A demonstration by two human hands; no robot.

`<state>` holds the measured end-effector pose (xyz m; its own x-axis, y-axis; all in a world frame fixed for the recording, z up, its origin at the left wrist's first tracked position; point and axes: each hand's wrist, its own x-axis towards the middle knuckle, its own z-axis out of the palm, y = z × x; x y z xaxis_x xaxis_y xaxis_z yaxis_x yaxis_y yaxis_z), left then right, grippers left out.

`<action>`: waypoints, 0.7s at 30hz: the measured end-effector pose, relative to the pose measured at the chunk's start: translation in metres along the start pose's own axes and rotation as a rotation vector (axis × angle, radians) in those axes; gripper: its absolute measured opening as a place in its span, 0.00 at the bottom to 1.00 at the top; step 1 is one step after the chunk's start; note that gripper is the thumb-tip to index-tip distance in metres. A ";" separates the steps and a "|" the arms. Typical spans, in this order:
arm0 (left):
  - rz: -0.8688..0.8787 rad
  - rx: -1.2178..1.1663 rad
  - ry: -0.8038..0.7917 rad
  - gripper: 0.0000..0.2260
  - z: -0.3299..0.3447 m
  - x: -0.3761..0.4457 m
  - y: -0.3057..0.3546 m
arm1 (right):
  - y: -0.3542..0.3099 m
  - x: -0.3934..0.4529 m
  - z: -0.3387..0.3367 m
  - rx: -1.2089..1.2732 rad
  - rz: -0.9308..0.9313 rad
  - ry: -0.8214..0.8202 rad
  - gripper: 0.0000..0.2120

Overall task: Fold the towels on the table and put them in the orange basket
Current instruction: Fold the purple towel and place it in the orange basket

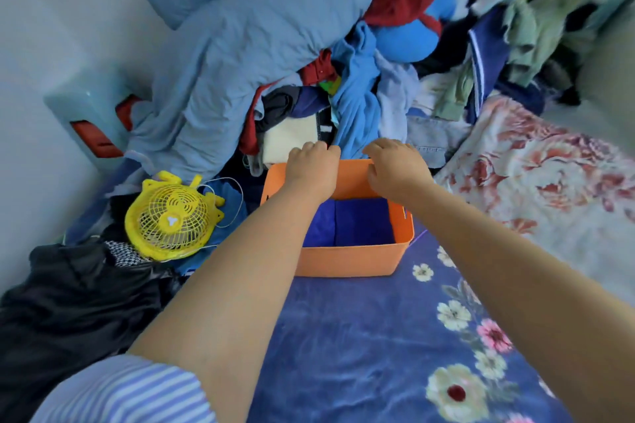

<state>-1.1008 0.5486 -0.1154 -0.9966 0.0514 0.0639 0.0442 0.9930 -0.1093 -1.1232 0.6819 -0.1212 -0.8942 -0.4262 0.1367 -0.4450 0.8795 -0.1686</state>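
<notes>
Both hands reach over the orange basket (347, 259) to its far rim. The left hand (314, 166) lies on that rim with its fingers bent over the far edge; whether they grip the rim or the cloth behind it cannot be told. The right hand (395, 170) rests at the same rim with fingers curled over the edge, apparently holding it.

Step in hand, as judged: repositioning the basket, or reaching past it for the next towel.

- If moving the basket, hold the far rim with both hands evenly and slide it over the blue floral cover (360, 336) — do not tip it, or the folded contents may slump.
- If drawing the next piece from the pile of clothes (357, 93), lift it clear so that nothing else falls into the basket.

The basket stands on the blue floral cover, just in front of the pile. It is rectangular, with plain walls and a handle slot in its right side. Inside lie 2 folded dark-blue towels (357, 221) side by side, flat on the bottom, well below the rim — room remains.

A yellow fan (171, 216) lies to the left of the basket.
</notes>
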 end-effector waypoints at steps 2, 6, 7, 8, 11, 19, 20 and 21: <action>0.033 0.018 0.039 0.14 -0.028 -0.024 0.012 | -0.005 -0.029 -0.030 -0.013 0.013 0.061 0.17; 0.125 0.020 0.098 0.13 -0.074 -0.066 0.034 | -0.010 -0.093 -0.080 -0.076 0.085 0.135 0.16; 0.154 0.010 0.109 0.14 -0.084 -0.077 0.041 | -0.010 -0.112 -0.092 -0.095 0.113 0.154 0.15; 0.199 0.005 0.127 0.14 -0.096 -0.089 0.051 | -0.011 -0.136 -0.106 -0.125 0.153 0.183 0.15; 0.349 0.008 0.153 0.15 -0.125 -0.127 0.088 | -0.015 -0.208 -0.137 -0.169 0.321 0.255 0.17; 0.760 -0.060 0.202 0.15 -0.189 -0.245 0.206 | -0.024 -0.403 -0.201 -0.279 0.741 0.407 0.14; 0.806 -0.070 0.221 0.14 -0.196 -0.261 0.221 | -0.024 -0.426 -0.209 -0.291 0.788 0.427 0.15; 0.866 -0.086 0.242 0.14 -0.204 -0.281 0.239 | -0.028 -0.456 -0.218 -0.312 0.850 0.437 0.16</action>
<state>-0.7957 0.7934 0.0429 -0.5704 0.7962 0.2018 0.7872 0.6001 -0.1422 -0.6921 0.8975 0.0339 -0.7850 0.4291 0.4468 0.4217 0.8985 -0.1220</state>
